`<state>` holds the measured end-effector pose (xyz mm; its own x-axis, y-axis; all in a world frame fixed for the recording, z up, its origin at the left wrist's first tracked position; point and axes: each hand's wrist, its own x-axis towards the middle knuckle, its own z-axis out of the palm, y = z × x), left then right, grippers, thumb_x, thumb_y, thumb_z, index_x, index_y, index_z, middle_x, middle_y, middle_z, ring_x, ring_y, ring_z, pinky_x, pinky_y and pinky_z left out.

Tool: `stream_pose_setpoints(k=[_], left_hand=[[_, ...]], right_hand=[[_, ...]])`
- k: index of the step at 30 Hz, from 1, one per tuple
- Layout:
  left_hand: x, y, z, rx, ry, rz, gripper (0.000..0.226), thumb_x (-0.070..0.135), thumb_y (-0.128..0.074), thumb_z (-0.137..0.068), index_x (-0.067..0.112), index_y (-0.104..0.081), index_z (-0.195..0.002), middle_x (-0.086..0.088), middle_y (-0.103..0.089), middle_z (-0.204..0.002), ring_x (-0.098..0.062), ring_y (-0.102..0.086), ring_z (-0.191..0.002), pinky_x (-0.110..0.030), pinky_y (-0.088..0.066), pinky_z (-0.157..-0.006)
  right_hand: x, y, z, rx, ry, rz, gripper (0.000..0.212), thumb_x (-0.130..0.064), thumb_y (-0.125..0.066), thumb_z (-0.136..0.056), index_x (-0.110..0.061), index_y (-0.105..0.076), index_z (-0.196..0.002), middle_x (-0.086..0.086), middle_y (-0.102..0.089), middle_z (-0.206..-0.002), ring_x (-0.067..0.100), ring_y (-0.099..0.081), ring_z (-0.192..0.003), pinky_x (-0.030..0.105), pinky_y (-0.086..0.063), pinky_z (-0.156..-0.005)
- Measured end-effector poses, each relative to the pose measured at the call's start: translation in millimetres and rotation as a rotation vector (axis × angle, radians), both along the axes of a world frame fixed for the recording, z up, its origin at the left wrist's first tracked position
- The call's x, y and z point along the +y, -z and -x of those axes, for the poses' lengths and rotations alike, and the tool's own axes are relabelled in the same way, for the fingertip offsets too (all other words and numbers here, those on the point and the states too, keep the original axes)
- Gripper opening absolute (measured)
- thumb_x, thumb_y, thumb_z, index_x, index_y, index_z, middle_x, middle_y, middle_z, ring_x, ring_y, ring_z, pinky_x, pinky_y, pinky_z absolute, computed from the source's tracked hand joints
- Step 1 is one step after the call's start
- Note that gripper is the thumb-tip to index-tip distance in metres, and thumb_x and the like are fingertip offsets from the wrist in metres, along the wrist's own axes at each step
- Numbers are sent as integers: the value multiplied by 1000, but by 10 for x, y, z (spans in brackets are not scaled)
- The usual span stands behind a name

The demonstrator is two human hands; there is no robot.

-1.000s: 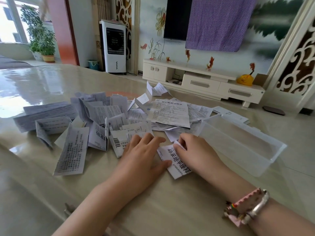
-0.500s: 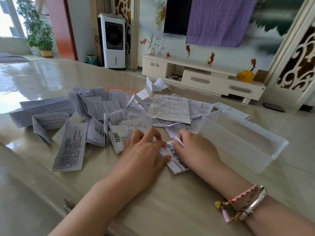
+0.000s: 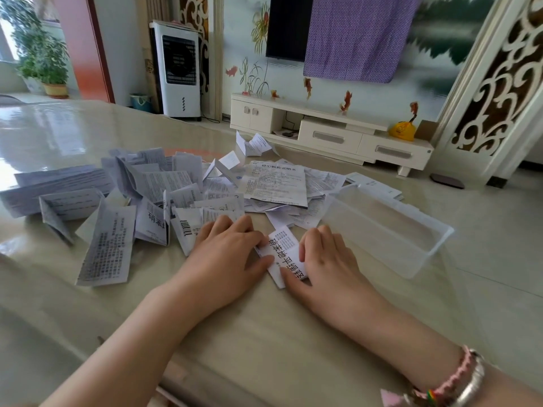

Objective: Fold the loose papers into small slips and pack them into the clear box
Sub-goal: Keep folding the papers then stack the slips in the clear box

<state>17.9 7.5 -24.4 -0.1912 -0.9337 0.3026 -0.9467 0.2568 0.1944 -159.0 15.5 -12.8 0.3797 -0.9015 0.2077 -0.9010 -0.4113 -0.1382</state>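
Right hand [image 3: 326, 259] slid off the slip [image 3: 284, 255], now pressing its right edge; left hand [image 3: 226, 254] flat, fingers straight, on its left side. Clear box [image 3: 390, 227] near, on counter [image 3: 264, 333].

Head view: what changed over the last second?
The right hand slid from the top edge of the folded slip to its right side, thumb now pressing its near corner. The left hand stayed flat on the slip's left part. The clear box and paper pile did not move.
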Motion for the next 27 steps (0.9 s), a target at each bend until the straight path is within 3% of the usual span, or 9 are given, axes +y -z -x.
stream_pose_setpoints(k=[5, 12, 24, 27], left_hand=[[105, 11, 31, -57, 30, 7, 90, 80, -7, -65, 36, -44, -134, 15, -32, -106, -13, -32, -107, -27, -18, -104], [88, 44, -4, -92, 40, -45, 96, 81, -1, -63, 37, -32, -142, 14, -29, -114, -14, -27, -113, -30, -12, -110], [109, 11, 12, -56, 26, -121, 104, 92, -7, -53, 39, -30, -139, 15, -25, -108, -15, -24, -115, -30, -13, -109], [79, 30, 11, -18, 18, -141, 104, 94, -11, -50, 41, -32, -137, 16, -27, -110, -15, -24, -115, -31, -16, -109]], right_hand=[[-17, 49, 19, -90, 45, -51, 35, -49, -46, -92, -21, -26, -95, -6, -25, -103, 18, -34, -110, 33, -32, -92], [-100, 13, 246, -147, 197, -43, 24, -30, -47, -93, -20, -24, -94, -5, -25, -101, 20, -36, -106, 33, -33, -87], [-110, 16, 190, -143, 129, 27, 25, -15, -49, -89, -22, -26, -95, -4, -26, -104, 19, -35, -105, 31, -33, -88], [-115, 13, 219, -184, 18, 69, 24, -9, -52, -86, -23, -37, -100, -6, -34, -109, 16, -37, -107, 29, -35, -90]])
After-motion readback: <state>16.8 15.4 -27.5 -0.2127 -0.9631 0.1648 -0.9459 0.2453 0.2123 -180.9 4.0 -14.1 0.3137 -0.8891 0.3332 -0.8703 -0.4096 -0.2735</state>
